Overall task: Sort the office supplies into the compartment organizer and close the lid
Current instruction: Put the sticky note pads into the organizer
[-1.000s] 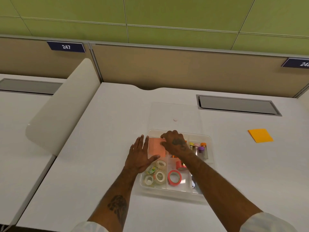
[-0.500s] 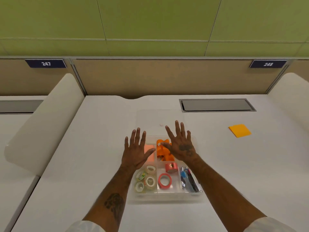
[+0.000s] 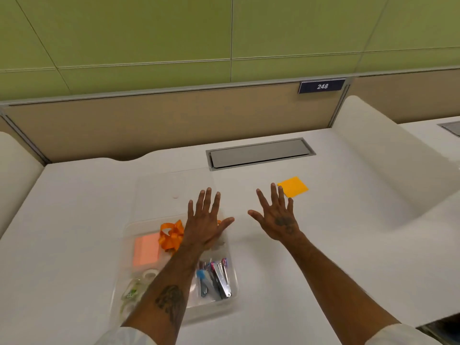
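Note:
A clear compartment organizer (image 3: 122, 247) lies on the white desk, its clear lid (image 3: 159, 192) flat open behind it. Inside I see a pink sticky-note pad (image 3: 146, 249), an orange ribbon (image 3: 171, 235), tape rolls (image 3: 139, 282) and a stapler with small tools (image 3: 216, 277). My left hand (image 3: 205, 220) hovers with fingers spread above the organizer's far right part, its forearm hiding the middle compartments. My right hand (image 3: 278, 215) is spread over bare desk to the right of the organizer. Its fingertips are close to an orange sticky-note pad (image 3: 293, 186) lying on the desk. Neither hand holds anything.
A grey cable hatch (image 3: 258, 153) is set into the desk behind the pads. Curved white dividers rise at the left (image 3: 15, 170) and right (image 3: 388, 165). A beige partition with plate 248 (image 3: 321, 86) closes off the back.
Both hands have lifted off the organizer's contents and spread open. My right hand moved right toward the orange pad, and my view swung right.

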Tool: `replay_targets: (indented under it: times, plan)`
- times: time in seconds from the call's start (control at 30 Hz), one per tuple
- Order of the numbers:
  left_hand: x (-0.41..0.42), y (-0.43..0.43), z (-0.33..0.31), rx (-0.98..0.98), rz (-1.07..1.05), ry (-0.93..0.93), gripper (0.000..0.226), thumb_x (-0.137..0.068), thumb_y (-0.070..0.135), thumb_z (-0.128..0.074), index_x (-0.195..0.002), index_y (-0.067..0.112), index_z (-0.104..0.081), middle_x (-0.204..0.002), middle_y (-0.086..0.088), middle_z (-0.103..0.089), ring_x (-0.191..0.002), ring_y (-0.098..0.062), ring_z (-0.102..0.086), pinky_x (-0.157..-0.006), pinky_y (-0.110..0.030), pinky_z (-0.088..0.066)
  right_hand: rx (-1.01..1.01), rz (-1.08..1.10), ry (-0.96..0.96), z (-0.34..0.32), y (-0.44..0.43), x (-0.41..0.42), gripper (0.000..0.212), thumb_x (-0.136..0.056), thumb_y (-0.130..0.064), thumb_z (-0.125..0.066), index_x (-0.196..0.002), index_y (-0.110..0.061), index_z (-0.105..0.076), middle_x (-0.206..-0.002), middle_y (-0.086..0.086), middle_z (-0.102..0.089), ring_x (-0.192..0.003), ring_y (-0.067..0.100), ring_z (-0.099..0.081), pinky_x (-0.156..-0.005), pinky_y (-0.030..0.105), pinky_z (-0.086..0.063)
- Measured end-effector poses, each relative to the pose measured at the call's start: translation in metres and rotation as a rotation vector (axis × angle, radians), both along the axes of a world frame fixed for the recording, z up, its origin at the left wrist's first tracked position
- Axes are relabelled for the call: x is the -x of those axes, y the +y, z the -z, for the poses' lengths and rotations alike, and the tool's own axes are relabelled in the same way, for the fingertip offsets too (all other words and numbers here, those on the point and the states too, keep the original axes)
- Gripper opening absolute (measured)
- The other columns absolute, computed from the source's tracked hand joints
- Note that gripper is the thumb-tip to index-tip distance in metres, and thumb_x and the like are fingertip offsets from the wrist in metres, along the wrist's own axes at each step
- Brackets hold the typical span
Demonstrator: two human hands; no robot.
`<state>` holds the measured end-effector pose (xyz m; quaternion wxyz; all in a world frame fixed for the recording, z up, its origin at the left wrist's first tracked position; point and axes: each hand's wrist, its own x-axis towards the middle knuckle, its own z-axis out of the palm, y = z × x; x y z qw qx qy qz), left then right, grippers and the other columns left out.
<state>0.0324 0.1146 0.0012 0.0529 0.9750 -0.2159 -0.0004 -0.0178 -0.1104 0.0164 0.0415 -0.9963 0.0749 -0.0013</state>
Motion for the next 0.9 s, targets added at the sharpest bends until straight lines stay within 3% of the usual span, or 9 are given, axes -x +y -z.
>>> replay_targets:
  times: [0.2, 0.27, 0.4, 0.5, 0.6, 0.73, 0.9]
  plan:
    - [0.000, -0.097, 0.007, 0.027, 0.052, 0.052, 0.091, -0.078, 0.080, 0.011, -0.151, 0.027, 0.019, -0.159, -0.003, 0.029, -0.147, -0.023, 0.026, -0.119, -0.053, 0.010, 0.000, 0.053, 0.072, 0.013, -0.092, -0.004, 0.090, -0.076, -0.076, 0.006, -0.153, -0.030, 0.001, -0.160, 0.015, 0.011, -0.148, 0.035, 0.008, -0.115, 0.059, -0.010]
    - [-0.001, -0.122, 0.012, 0.025, 0.062, 0.063, 0.094, -0.074, 0.081, 0.017, -0.151, 0.027, 0.021, -0.158, -0.004, 0.030, -0.147, -0.023, 0.026, -0.120, -0.053, 0.008, 0.000, 0.059, 0.097, 0.019, -0.117, -0.007, 0.089, -0.078, -0.076, 0.002, -0.153, -0.029, -0.001, -0.161, 0.016, 0.009, -0.148, 0.035, 0.007, -0.115, 0.059, -0.013]
    - [-0.007, -0.158, 0.027, 0.009, 0.058, 0.105, 0.097, -0.071, 0.081, 0.020, -0.151, 0.026, 0.021, -0.158, -0.004, 0.030, -0.146, -0.023, 0.027, -0.120, -0.052, 0.009, -0.033, 0.052, 0.152, 0.026, -0.155, -0.019, 0.101, -0.070, -0.080, 0.014, -0.153, -0.028, -0.006, -0.161, 0.016, 0.004, -0.148, 0.035, 0.002, -0.113, 0.056, -0.021]
    - [-0.013, -0.173, 0.046, 0.000, 0.027, 0.155, 0.090, -0.081, 0.079, 0.002, -0.152, 0.026, 0.018, -0.159, -0.003, 0.027, -0.147, -0.023, 0.024, -0.120, -0.051, 0.010, -0.121, 0.070, 0.208, 0.031, -0.173, -0.038, 0.085, -0.083, -0.074, -0.010, -0.153, -0.027, -0.009, -0.161, 0.014, 0.003, -0.148, 0.034, -0.002, -0.112, 0.053, -0.025]
    - [-0.018, -0.180, 0.065, -0.012, -0.016, 0.208, 0.089, -0.083, 0.077, -0.005, -0.153, 0.025, 0.015, -0.161, -0.003, 0.024, -0.148, -0.022, 0.021, -0.120, -0.050, 0.008, -0.181, 0.044, 0.273, 0.042, -0.188, -0.059, 0.068, -0.098, -0.052, -0.036, -0.154, -0.027, -0.009, -0.162, 0.012, 0.003, -0.148, 0.034, -0.006, -0.112, 0.052, -0.026]
    - [-0.020, -0.184, 0.084, -0.005, -0.043, 0.226, 0.088, -0.085, 0.076, -0.004, -0.155, 0.025, 0.007, -0.162, -0.003, 0.019, -0.150, -0.022, 0.015, -0.120, -0.050, 0.005, -0.138, -0.083, 0.332, 0.048, -0.206, -0.086, 0.065, -0.099, -0.038, -0.044, -0.154, -0.027, -0.011, -0.160, 0.017, -0.002, -0.142, 0.038, -0.022, -0.110, 0.051, -0.033]
    - [-0.018, -0.186, 0.094, 0.018, -0.063, 0.110, 0.083, -0.090, 0.075, -0.009, -0.156, 0.024, -0.007, -0.164, -0.004, 0.002, -0.152, -0.022, 0.001, -0.121, -0.052, -0.005, -0.013, -0.166, 0.378, 0.039, -0.221, -0.120, 0.075, -0.093, -0.038, -0.055, -0.153, -0.033, -0.010, -0.159, 0.017, -0.008, -0.131, 0.039, -0.037, -0.103, 0.049, -0.040]
